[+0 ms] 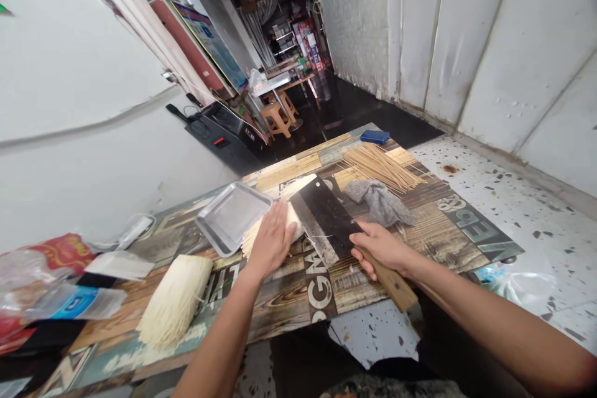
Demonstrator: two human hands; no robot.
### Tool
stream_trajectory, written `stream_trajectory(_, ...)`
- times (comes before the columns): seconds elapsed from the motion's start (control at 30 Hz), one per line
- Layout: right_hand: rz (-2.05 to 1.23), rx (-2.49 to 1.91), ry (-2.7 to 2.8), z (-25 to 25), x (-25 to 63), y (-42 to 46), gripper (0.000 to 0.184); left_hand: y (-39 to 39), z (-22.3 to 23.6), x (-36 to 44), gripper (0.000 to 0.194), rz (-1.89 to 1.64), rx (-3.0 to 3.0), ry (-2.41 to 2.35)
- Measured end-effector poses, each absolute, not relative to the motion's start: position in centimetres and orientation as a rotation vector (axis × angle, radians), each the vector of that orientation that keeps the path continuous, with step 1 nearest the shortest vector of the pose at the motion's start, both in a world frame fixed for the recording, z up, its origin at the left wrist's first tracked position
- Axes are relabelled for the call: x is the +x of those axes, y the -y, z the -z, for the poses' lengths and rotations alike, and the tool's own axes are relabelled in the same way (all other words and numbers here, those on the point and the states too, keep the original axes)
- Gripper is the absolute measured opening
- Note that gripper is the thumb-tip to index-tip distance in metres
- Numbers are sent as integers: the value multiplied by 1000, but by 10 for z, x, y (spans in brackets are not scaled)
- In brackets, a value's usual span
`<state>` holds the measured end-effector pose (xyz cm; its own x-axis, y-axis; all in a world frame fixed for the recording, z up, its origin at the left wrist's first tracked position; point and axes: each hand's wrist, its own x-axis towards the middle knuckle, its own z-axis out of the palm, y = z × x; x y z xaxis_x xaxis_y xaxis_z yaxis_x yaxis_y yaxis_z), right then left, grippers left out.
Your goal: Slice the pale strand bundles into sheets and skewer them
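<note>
My right hand (380, 249) is wrapped round the wooden handle of a cleaver (333, 211). The cleaver's broad dark blade tilts beside a pale, layered stack of food (293, 219), close to its right side; whether the edge touches it I cannot tell. On that stack my left hand (273, 233) lies flat with fingers stretched out, hiding part of it. A metal tray (231, 214) is just left of that hand. Nearer to me, at the left, rests a bundle of thin pale strands (177, 298). A grey cloth (380, 200) lies crumpled past the blade.
Many thin wooden sticks (380, 165) are spread at the table's far right, near a blue box (374, 136). A plastic bottle (79, 301) and a red bag (60, 253) crowd the left end. The wood-patterned table (443, 249) ends close to my body.
</note>
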<state>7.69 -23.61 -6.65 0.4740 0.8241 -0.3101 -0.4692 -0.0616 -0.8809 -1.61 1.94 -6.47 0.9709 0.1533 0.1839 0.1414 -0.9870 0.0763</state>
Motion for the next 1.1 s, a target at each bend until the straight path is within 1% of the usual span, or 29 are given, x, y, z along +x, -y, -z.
stream_trajectory(0.17,-1103,-1249,370,62,76,238,9,-18,63,-16,65,-268,3068,-236)
stream_trajectory(0.7,-1098,-1337,359,54,70,236,9,-21,68,-15,63,-296,3065,-204)
stream_trajectory(0.97,-1095,-1293,365,56,77,209,8,-22,67,-13,62,-294,3011,-223)
stream_trajectory(1.1,-1118,-1315,359,60,68,215,9,-22,67,-13,64,-288,3015,-220)
